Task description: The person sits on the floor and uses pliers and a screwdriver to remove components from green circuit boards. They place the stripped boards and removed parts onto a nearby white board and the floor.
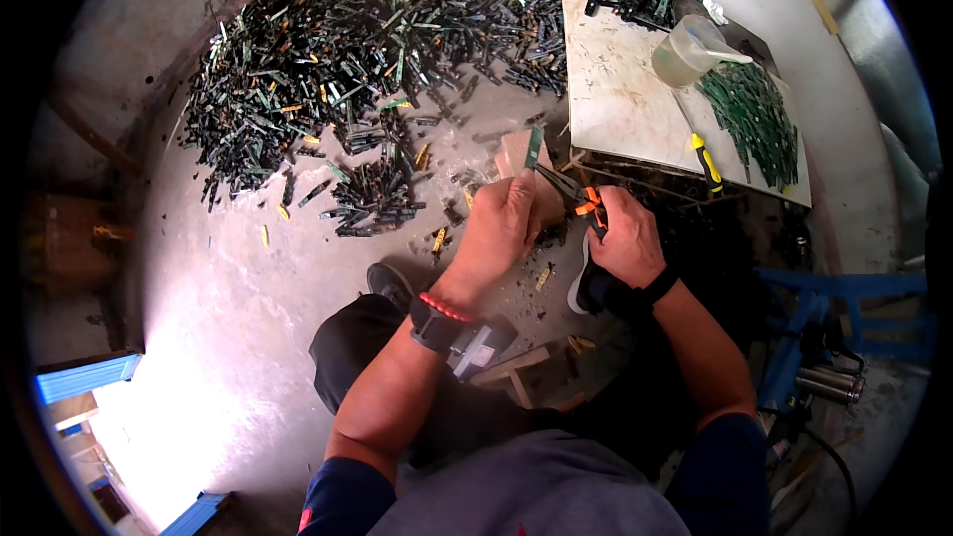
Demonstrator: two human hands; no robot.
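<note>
My left hand (500,214) grips a narrow green circuit-board strip (534,146) between thumb and fingers, its upper end pointing away from me. My right hand (629,238) is closed around the orange-and-black handles of long-nose pliers (587,202). The pliers' jaws point left and reach close to the lower part of the strip; whether they touch it I cannot tell. Beneath my hands stands a pale reddish block (512,152), partly hidden by my left hand. Dark fragments and yellow pieces (439,240) lie on the floor around it.
A large heap of dark strips (357,37) spreads across the far floor. On the right, a whitish board (610,93) carries a plastic measuring jug (679,56), a yellow-and-black screwdriver (706,162) and a pile of green strips (756,119). A blue metal frame (800,335) stands at lower right.
</note>
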